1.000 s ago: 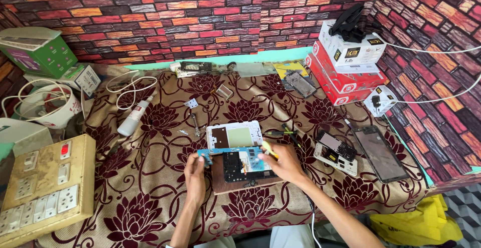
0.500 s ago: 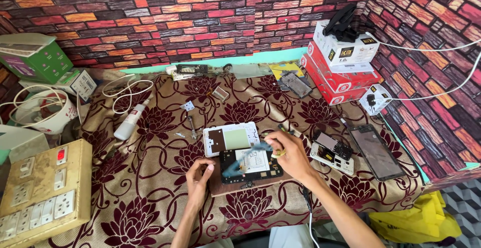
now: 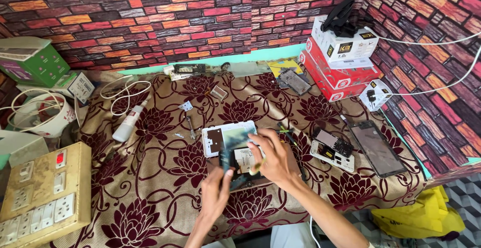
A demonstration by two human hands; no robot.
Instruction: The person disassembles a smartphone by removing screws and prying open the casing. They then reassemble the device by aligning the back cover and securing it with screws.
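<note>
**Two hands work on an opened phone over a crowded repair table**

Seen from above, a person's left hand [image 3: 216, 194] and right hand [image 3: 274, 158] meet over a dark opened phone [image 3: 239, 163] lying on a small brown board at the near edge of a table draped in a floral cloth [image 3: 150, 178]; the left thumb and fingers close on the phone's lower edge, pinching it; the right hand's fingers curl together over its upper right part, and whether they grip a tool cannot be told, as the hand is blurred

Risks, as a judgement: the phone sits near the table's front edge, so a slip of the pinch could send it to the floor; tiny loose parts beside it could vanish into the busy cloth pattern; a white back cover [image 3: 228, 137] touches the work and could be knocked aside by the right wrist

Count: two hands; one opened phone in hand; one white back cover; one further opened phone body [image 3: 332, 149] to the right; one dark screen panel [image 3: 378, 148] beside it; one white bottle [image 3: 129, 123]; one switchboard [image 3: 44, 198] at left; one yellow bag [image 3: 423, 214] on the floor
</note>
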